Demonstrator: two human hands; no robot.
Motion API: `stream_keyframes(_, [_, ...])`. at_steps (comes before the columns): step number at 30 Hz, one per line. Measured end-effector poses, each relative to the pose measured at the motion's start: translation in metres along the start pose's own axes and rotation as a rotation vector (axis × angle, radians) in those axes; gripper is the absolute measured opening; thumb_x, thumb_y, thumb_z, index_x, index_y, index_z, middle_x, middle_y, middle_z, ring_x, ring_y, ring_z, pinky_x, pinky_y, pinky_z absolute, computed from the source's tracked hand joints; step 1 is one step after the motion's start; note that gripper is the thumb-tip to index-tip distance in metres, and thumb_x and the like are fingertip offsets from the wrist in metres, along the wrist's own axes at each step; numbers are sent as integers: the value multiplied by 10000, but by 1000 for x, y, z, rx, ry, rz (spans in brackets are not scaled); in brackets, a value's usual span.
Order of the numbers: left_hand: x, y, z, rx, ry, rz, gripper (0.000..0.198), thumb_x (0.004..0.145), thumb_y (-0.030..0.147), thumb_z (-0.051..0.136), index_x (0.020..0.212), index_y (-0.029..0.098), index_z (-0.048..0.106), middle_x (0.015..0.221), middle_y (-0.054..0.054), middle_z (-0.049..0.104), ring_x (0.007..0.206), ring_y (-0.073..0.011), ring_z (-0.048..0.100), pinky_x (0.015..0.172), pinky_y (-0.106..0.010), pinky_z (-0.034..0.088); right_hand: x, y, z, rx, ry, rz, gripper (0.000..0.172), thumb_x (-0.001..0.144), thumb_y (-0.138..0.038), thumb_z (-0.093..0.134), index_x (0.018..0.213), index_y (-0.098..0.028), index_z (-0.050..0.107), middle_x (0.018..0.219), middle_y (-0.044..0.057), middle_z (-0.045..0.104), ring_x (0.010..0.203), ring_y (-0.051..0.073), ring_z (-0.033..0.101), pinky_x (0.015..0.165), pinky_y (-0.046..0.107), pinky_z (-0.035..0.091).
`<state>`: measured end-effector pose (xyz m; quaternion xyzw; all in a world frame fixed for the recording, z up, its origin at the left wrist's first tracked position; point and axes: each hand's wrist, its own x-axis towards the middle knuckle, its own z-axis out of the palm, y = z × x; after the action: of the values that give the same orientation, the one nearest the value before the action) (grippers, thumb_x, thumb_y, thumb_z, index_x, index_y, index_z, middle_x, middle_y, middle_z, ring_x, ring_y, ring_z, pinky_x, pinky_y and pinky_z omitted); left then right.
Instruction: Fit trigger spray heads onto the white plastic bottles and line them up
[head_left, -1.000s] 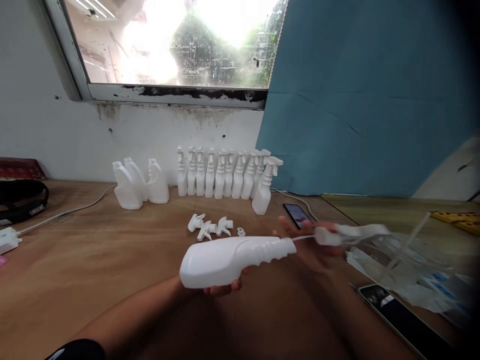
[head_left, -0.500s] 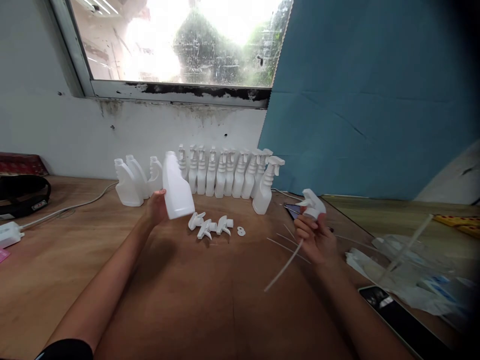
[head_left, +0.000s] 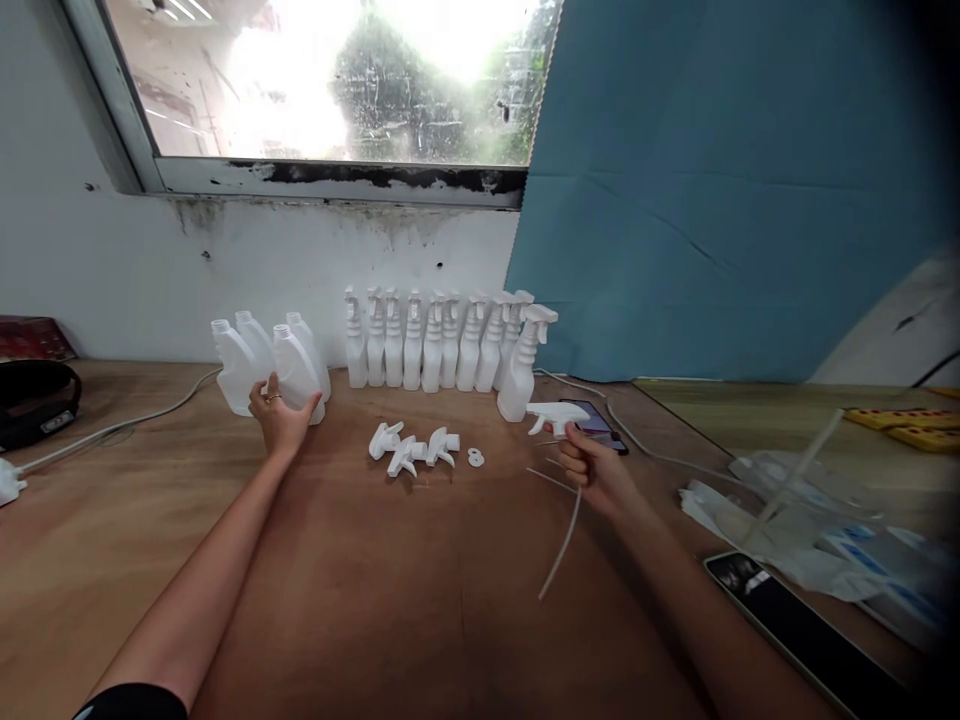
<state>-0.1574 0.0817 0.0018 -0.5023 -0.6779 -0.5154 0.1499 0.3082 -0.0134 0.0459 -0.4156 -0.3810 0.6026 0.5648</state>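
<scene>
Drawing away from the middle, the left hand (head_left: 281, 425) has carried its bottle (head_left: 298, 360) across the worktop (head_left: 375, 590) — half a second ago it was held nearer the row; now it sits within those fingers, other open bottles (head_left: 234, 365) just beside and beyond them. The fingers wrap its lower part, thumb on the opposite side; whether it fully rests there is hard to tell. The right hand (head_left: 596, 470) has levelled its sprayer (head_left: 559, 413), fingers closed round it, a tube (head_left: 564, 550) trailing below them, its joint hidden. So bottle and sprayer look unjoined — the bottle's neck is bare, the two well apart. Three loose sprayers (head_left: 442, 445) and some rings (head_left: 475, 457) lie between both hands' fingers; the row (head_left: 433, 360) of topped bottles stands beyond, and a phone (head_left: 600, 430) lies just behind the right fingers.
</scene>
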Motion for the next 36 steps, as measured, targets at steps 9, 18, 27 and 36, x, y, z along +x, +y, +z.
stream_keyframes(9, [-8,-5,-1,102,-20,-20,444,773,535,559,984,149,494,968,-115,552,986,-295,512,886,-406,380,1,-9,-14,-1221,461,-507,267,784,-453,558,775,-193,620,529,3,490,490,149,427,472,255,246])
stream_keyframes(18, [-16,2,2,70,-202,9,259,835,380,456,835,177,616,876,-88,636,801,-238,591,722,-321,424,9,13,-15,-1720,323,-473,372,854,-288,465,1198,-206,579,788,105,691,659,262,605,546,302,325])
stream_keyframes(27, [-37,22,4,-79,-277,144,229,826,257,460,998,177,588,1069,-97,601,953,-239,592,857,-330,443,24,33,-14,-1522,317,-843,429,808,-175,459,1229,-146,538,997,140,665,947,296,593,797,394,427])
stream_keyframes(36, [-80,83,-15,-193,-438,501,180,870,221,443,987,186,575,1065,-93,604,1056,-222,543,939,-373,370,25,35,-12,-1389,501,-664,349,770,-258,495,1098,-204,602,860,78,695,736,245,626,664,322,435])
